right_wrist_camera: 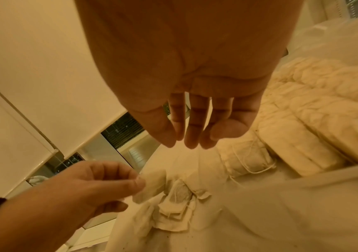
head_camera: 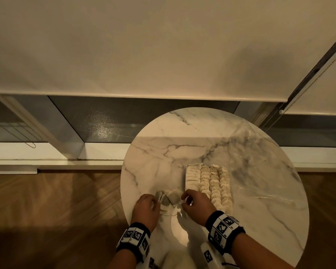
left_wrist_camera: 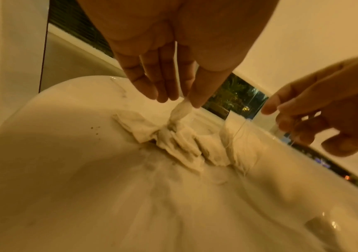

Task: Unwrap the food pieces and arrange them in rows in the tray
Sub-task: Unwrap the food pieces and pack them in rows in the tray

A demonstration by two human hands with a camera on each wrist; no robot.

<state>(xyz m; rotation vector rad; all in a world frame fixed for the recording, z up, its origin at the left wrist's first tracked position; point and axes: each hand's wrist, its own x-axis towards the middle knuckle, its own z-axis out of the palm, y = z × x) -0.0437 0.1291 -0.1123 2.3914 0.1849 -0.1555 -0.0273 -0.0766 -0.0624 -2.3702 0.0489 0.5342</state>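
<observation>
On the round table (head_camera: 260, 191), the left hand (head_camera: 146, 208) pinches one corner of the loose pile of pieces (head_camera: 168, 199) to lift one free, while the right hand (head_camera: 194, 205), fingers relaxed and apart, hovers beside the tray (head_camera: 187, 171) already filled with neat rows.

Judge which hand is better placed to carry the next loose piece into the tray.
Right, probably. The right hand sits beside the tray, with the loose pieces just left of it; the left hand pinches one piece farther away.
</observation>
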